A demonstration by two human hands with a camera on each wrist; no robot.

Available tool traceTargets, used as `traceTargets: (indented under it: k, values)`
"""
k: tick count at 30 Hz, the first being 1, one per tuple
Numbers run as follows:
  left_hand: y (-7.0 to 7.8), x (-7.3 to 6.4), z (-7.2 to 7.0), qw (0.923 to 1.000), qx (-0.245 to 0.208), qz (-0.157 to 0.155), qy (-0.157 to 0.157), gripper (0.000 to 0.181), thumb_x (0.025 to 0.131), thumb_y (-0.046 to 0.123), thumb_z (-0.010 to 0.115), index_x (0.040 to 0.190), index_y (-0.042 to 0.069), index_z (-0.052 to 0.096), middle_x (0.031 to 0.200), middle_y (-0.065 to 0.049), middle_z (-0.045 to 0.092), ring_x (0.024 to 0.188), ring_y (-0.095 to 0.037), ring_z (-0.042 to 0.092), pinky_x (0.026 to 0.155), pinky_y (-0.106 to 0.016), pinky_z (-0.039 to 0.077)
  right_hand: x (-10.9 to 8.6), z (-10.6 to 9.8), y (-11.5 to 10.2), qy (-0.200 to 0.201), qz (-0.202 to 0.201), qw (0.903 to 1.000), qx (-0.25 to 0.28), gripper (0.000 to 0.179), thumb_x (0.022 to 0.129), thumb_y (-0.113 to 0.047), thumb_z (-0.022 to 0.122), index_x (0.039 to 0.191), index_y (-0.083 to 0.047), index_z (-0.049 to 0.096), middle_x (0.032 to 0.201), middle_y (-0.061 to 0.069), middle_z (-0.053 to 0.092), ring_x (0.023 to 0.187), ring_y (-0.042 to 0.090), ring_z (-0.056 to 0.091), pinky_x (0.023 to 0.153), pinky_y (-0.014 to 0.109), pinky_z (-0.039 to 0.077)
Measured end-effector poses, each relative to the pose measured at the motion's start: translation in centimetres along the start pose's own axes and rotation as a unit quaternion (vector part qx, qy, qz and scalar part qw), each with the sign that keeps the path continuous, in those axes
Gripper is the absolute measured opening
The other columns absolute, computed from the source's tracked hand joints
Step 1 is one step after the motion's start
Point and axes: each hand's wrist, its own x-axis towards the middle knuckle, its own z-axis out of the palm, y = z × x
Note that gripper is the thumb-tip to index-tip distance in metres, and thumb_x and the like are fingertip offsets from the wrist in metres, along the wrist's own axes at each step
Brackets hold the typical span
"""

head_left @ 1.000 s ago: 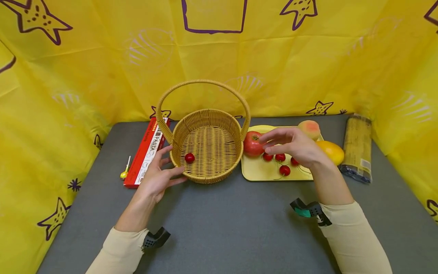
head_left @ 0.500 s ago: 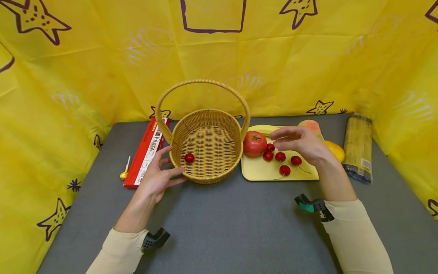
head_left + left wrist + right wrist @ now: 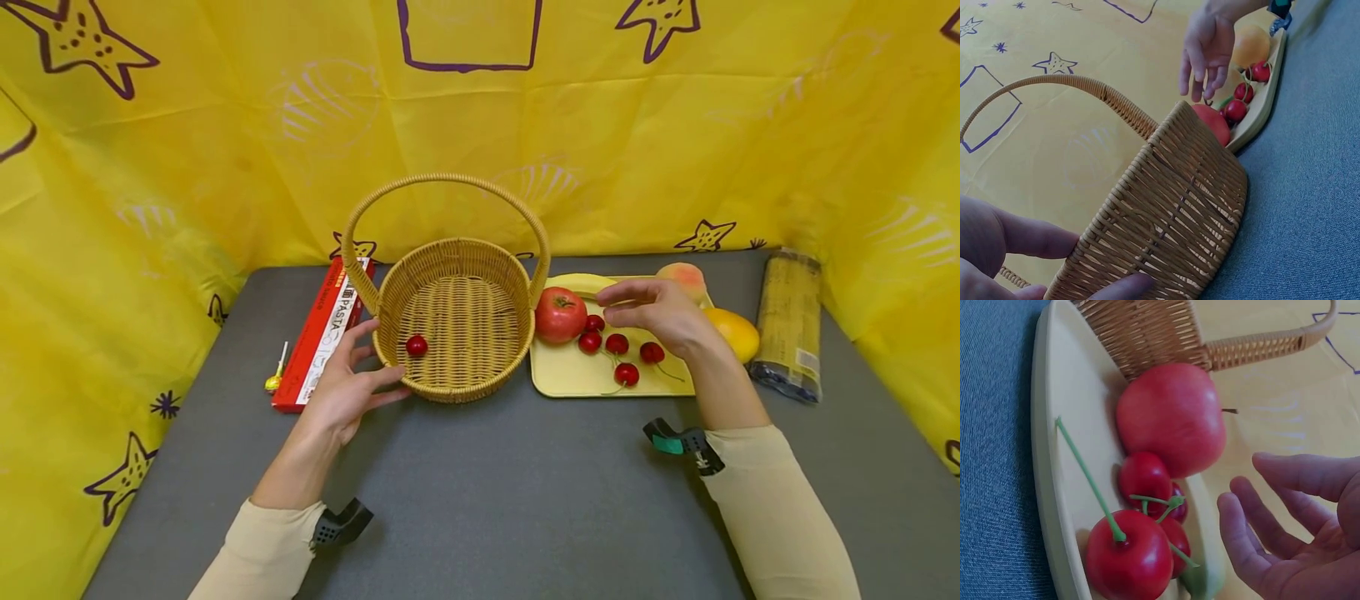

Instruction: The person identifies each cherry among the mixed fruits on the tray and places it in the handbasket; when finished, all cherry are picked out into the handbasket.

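Observation:
My left hand [image 3: 348, 383] rests against the near left side of the wicker basket [image 3: 457, 392]. In the left wrist view, one fingertip touches the basket's rim and another lies along its outer wall. Inside the basket sits one red cherry [image 3: 417, 346]. Above the yellow tray [image 3: 555, 382], my right hand [image 3: 660, 312] hovers with fingers loosely bent and apart, holding nothing. Below and beside its fingers lie several cherries [image 3: 1129, 553], some with green stems, and a red apple [image 3: 1172, 419]. A banana [image 3: 581, 283] and a peach [image 3: 686, 279] lie toward the tray's back.
An orange-yellow mango [image 3: 731, 333] lies at the tray's right, beside a long yellow-brown package [image 3: 787, 325]. Left of the basket are a red and white pasta box [image 3: 311, 350] and a lollipop [image 3: 276, 375]. The basket's tall handle [image 3: 450, 179] arches overhead. Yellow cloth encloses the table.
My right hand has drawn back rightward from over the apple, uncovering the cherries, then stayed nearly still. My left hand and the basket have not moved.

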Motion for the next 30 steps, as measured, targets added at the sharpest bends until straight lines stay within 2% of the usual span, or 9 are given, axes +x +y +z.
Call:
traceTargets:
  k: [5, 8, 18, 30]
  values:
    - [0.0, -0.1, 0.0, 1.0, 0.001, 0.0, 0.001, 0.085, 0.098, -0.004, 0.065, 0.165, 0.023, 0.022, 0.16, -0.022, 0.024, 0.123, -0.041, 0.062, 0.092, -0.05, 0.062, 0.5, 0.1, 0.2, 0.001, 0.007, 0.9998, -0.017, 0.041, 0.097, -0.013, 0.074, 0.134, 0.0, 0.065, 0.136, 0.018, 0.066, 0.103, 0.01, 0.069, 0.097, 0.026, 0.054]
    - [0.0, -0.1, -0.1, 1.0, 0.001, 0.004, 0.0, 0.084, 0.098, -0.004, 0.065, 0.165, 0.023, 0.021, 0.16, -0.022, 0.023, 0.122, -0.04, 0.062, 0.091, -0.049, 0.062, 0.8, 0.2, 0.4, 0.003, 0.009, 0.9996, -0.028, 0.04, 0.097, -0.013, 0.074, 0.134, 0.0, 0.065, 0.137, 0.021, 0.065, 0.103, 0.011, 0.068, 0.096, 0.026, 0.055]
    - [-0.2, 0.0, -0.1, 0.9999, 0.001, 0.016, 0.0, 0.086, 0.097, -0.009, 0.063, 0.165, 0.02, 0.021, 0.158, -0.024, 0.024, 0.122, -0.042, 0.061, 0.086, -0.043, 0.065, 1.4, 0.5, 1.1, 0.001, 0.021, 0.9989, -0.041, 0.04, 0.093, -0.007, 0.077, 0.131, 0.0, 0.069, 0.131, 0.021, 0.069, 0.095, 0.012, 0.069, 0.084, 0.02, 0.057]
    - [-0.2, 0.0, 0.0, 0.9999, 0.003, 0.012, 0.001, 0.085, 0.097, -0.007, 0.065, 0.165, 0.02, 0.022, 0.158, -0.023, 0.026, 0.123, -0.042, 0.062, 0.086, -0.045, 0.065, 1.3, 0.9, 1.3, -0.004, 0.018, 0.9946, -0.102, 0.036, 0.093, -0.009, 0.077, 0.129, -0.004, 0.072, 0.126, 0.021, 0.072, 0.106, 0.027, 0.067, 0.082, 0.022, 0.055]
